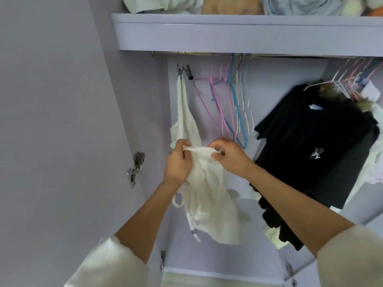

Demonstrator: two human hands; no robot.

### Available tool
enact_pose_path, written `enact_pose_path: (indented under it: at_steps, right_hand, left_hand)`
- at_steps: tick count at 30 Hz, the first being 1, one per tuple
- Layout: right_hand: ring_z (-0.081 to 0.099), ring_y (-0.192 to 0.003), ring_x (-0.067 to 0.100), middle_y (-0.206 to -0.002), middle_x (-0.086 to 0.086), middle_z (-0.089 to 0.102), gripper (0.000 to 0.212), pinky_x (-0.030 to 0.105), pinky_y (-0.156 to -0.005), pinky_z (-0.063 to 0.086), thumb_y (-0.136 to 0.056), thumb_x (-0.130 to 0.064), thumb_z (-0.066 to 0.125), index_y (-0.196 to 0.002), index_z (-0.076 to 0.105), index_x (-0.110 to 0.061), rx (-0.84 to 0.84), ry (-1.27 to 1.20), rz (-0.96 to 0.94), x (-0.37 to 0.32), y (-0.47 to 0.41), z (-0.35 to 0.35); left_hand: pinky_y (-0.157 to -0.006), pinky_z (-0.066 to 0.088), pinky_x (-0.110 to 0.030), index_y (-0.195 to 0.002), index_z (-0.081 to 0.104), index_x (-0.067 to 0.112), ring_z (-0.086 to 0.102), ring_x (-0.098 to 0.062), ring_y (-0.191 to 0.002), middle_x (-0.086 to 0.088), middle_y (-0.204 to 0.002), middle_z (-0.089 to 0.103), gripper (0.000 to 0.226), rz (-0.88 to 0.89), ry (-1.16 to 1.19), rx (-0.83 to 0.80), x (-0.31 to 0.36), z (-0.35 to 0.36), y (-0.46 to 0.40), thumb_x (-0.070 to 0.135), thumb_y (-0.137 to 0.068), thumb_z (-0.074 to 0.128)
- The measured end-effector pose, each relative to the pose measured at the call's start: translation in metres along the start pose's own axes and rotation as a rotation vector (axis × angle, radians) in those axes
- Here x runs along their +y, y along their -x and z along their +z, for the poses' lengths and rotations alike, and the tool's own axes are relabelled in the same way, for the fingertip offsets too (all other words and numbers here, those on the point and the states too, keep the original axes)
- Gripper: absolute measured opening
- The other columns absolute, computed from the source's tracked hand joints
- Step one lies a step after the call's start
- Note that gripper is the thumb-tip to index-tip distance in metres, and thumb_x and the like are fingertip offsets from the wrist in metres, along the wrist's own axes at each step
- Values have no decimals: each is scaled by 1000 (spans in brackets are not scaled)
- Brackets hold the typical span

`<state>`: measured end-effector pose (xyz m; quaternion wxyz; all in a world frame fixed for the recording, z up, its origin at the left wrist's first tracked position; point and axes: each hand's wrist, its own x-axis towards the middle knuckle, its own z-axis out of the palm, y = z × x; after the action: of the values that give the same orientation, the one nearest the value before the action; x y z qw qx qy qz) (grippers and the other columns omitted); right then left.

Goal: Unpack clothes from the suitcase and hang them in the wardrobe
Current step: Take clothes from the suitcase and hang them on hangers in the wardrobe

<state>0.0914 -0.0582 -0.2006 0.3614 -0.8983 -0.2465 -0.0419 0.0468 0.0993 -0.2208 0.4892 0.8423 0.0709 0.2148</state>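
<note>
A white garment (209,195) hangs in front of me inside the open wardrobe. One end of it is clipped in a metal clip hanger (184,71) on the rail (199,52). My left hand (178,162) grips the garment's upper hem on the left. My right hand (228,156) pinches the same hem on the right. The hem is stretched between both hands and the rest of the fabric droops below them. The suitcase is out of view.
Several empty pink, blue and white wire hangers (230,104) hang on the rail behind my hands. A black T-shirt (317,146) and other clothes hang at the right. Folded items lie on the top shelf (228,30). The open door (62,121) stands at the left.
</note>
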Motion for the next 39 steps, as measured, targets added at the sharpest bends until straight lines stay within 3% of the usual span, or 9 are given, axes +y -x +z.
enact_pose_path:
  at_steps: [6, 10, 12, 17, 20, 25, 28, 33, 39]
  right_hand:
    - [57, -102, 16, -116, 11, 61, 30, 14, -90, 43, -90, 2, 48, -117, 59, -4, 106, -257, -5, -10, -71, -2]
    - [51, -82, 40, -93, 27, 57, 24, 45, -82, 49, -86, 5, 40, -103, 55, 13, 222, -342, 108, -11, -159, 3]
    - [47, -80, 27, -89, 14, 49, 26, 44, -82, 48, -84, 3, 38, -103, 53, 11, 243, -385, 155, -7, -197, 9]
    - [48, -119, 24, -146, 9, 33, 54, 42, -101, 45, -94, -14, 46, -144, 27, -17, 254, -434, 151, -3, -265, 22]
    - [39, -131, 24, -151, 9, 26, 65, 36, -106, 39, -94, -15, 50, -149, 15, -17, 269, -445, 118, -4, -290, 25]
    - [53, -117, 30, -129, 14, 53, 42, 32, -92, 42, -93, -19, 50, -132, 42, -6, 398, -179, 72, -15, -311, 17]
    - [58, -107, 29, -114, 13, 63, 25, 29, -83, 45, -93, -15, 47, -114, 57, -5, 467, -134, 57, -21, -312, 11]
    - [59, -85, 28, -97, 16, 64, 21, 32, -75, 49, -94, -12, 42, -112, 51, -4, 517, -291, -12, -31, -297, 5]
    - [57, -58, 19, -75, 4, 50, 20, 25, -57, 52, -92, 4, 35, -106, 32, -10, 231, -750, 39, -35, -206, 26]
  left_hand:
    - [-55, 39, -21, -83, 57, 7, 47, -17, -66, -4, -71, 54, 13, -175, 85, 73, -10, -3, -57, 6, -89, 45]
    - [-65, 40, -28, -84, 60, 8, 50, -20, -71, -4, -72, 55, 18, -206, 93, 161, -21, -3, -97, 24, -91, 54]
    - [-66, 39, -26, -87, 59, 9, 50, -19, -71, -1, -69, 54, 22, -193, 87, 219, -24, -4, -114, 28, -93, 53]
    - [-67, 38, -23, -83, 54, 14, 49, -15, -70, 7, -66, 50, 18, -143, 114, 311, -38, 4, -147, 26, -96, 48]
    - [-67, 37, -24, -73, 49, 16, 47, -13, -65, 7, -63, 48, 25, -148, 107, 328, -47, 8, -158, 24, -96, 47]
    - [-52, 33, -14, -65, 46, 20, 44, -5, -57, 7, -61, 46, 31, -155, 54, 332, -52, 5, -160, 23, -96, 47]
    - [-61, 39, -19, -77, 54, 16, 49, -8, -63, 7, -65, 51, 21, -154, 121, 315, -48, 0, -159, 23, -95, 47]
    - [-57, 41, -12, -81, 57, 21, 50, -7, -66, 6, -71, 54, 17, -144, 243, 213, -31, -8, -149, 16, -94, 47]
    - [-65, 39, -24, -68, 51, 14, 45, -14, -64, -2, -66, 46, 20, -288, 378, 85, -20, -16, -120, 12, -88, 54]
